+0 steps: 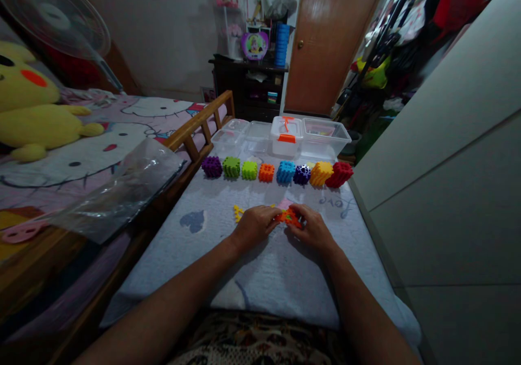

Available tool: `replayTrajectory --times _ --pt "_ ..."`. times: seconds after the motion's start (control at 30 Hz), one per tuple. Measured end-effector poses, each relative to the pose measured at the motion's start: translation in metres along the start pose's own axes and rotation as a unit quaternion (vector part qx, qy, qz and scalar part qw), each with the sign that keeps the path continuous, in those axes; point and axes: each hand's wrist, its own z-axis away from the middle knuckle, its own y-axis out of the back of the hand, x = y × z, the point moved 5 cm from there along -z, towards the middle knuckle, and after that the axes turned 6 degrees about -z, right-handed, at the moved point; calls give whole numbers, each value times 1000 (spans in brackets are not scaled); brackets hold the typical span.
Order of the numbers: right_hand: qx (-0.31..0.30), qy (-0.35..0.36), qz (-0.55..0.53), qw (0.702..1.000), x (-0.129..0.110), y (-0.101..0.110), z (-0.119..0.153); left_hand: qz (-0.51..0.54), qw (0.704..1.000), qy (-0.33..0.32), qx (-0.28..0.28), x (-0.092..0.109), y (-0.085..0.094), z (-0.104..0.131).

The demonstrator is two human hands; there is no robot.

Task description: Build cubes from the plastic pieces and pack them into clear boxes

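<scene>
Between both hands (256, 225) (312, 228), orange pieces (291, 219) (bright)

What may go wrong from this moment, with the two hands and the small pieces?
The orange piece, held between the left hand and the right hand, might slip. The left hand might also push the yellow piece that lies partly hidden behind it. The yellow block and red block stand so close that bumping one could disturb the other.

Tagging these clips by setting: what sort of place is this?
Probably a bedroom in a home: there is a wooden-railed bed with a cartoon-print sheet, a large yellow plush toy on it, and a fan at the upper left.
</scene>
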Motion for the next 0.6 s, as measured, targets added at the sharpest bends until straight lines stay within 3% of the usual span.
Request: replayTrajectory --times 0.17,0.37,0.6 --pt "-21 10 -11 1000 1 1 -1 -25 999 -23 8 3 1 2" --pt "-9 14 -36 999 3 0 0 -20 996 -57 61 4 4 7" --pt "-13 22 -44 999 3 0 -1 43 999 15 27 0 5 7"
